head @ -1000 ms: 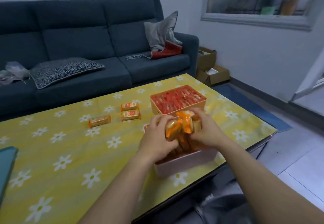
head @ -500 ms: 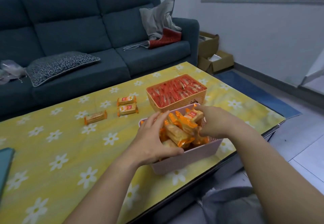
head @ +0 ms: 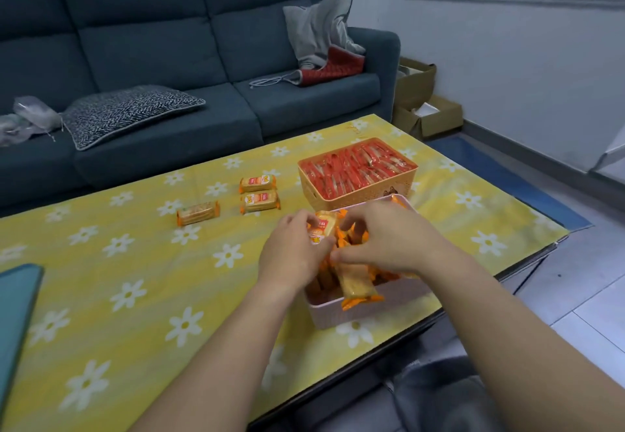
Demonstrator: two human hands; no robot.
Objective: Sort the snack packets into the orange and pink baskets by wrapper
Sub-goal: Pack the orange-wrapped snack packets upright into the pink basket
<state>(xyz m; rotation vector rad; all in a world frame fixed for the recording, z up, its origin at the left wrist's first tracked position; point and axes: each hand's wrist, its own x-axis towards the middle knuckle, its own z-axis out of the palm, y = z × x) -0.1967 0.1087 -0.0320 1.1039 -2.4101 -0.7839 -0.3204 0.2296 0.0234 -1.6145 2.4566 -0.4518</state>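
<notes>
The pink basket (head: 368, 311) stands at the table's near edge, full of orange-wrapped snack packets. Both hands are over it. My left hand (head: 293, 252) grips an orange packet (head: 324, 228) between thumb and fingers at the basket's far left. My right hand (head: 385, 239) rests on the pile, fingers curled on the packets; one packet (head: 355, 284) juts out below it over the near rim. Behind stands the orange basket (head: 358, 195), filled with red-wrapped packets. Three orange packets lie loose on the table: two stacked side by side (head: 258, 193) and one further left (head: 198, 213).
The table carries a yellow cloth with white flowers (head: 128, 296). A teal flat object (head: 17, 310) lies at the left edge. A dark blue sofa (head: 152, 59) with cushions stands behind. Cardboard boxes (head: 426, 110) sit on the floor at the right.
My hands came down from holding a bunch of packets above the pink basket and now press into the pile. The left hand has closed on one packet. The view tilted down.
</notes>
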